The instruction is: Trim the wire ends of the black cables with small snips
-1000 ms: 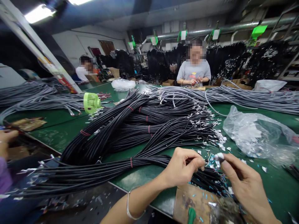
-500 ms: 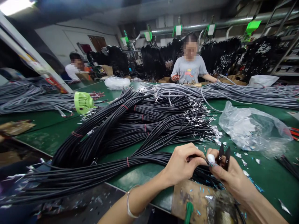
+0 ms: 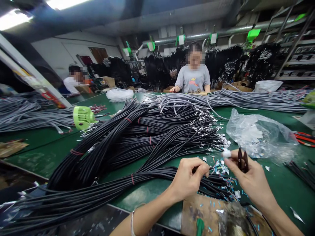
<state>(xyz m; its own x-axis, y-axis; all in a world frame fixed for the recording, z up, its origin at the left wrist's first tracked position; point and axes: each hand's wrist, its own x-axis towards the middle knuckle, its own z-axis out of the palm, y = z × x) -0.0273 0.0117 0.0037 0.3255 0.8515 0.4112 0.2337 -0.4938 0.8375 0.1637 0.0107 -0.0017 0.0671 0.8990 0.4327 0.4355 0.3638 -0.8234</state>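
Observation:
My left hand (image 3: pixel 190 177) is closed, thumb against bent fingers, on a black cable at the bundle of black cables (image 3: pixel 152 173). The fist hides most of that cable. To its right, my right hand (image 3: pixel 253 177) holds a pair of small dark nippers (image 3: pixel 243 160), jaws pointing up and slightly apart, handles hidden in the palm. A white wrap (image 3: pixel 226 153) covers the tip of my right index finger, and the thumb is apart from it. Below the hands, stripped cable ends (image 3: pixel 228 186) show thin coloured wires. Scraps of foil (image 3: pixel 222 168) and blue bits lie between the hands.
More tied black cables (image 3: pixel 147 141) pile across the green table (image 3: pixel 147 193). A clear plastic bag (image 3: pixel 261 134) of scraps lies at right, a green fan (image 3: pixel 83 117) at left. A stained board (image 3: pixel 192 213) sits in front. Grey cables (image 3: pixel 236 98) and a co-worker (image 3: pixel 194 75) are across the table.
My hands have moved apart: the left slightly left and down, the right to the right with the nippers. The white-wrapped finger has come away from the left hand. The view has shifted slightly.

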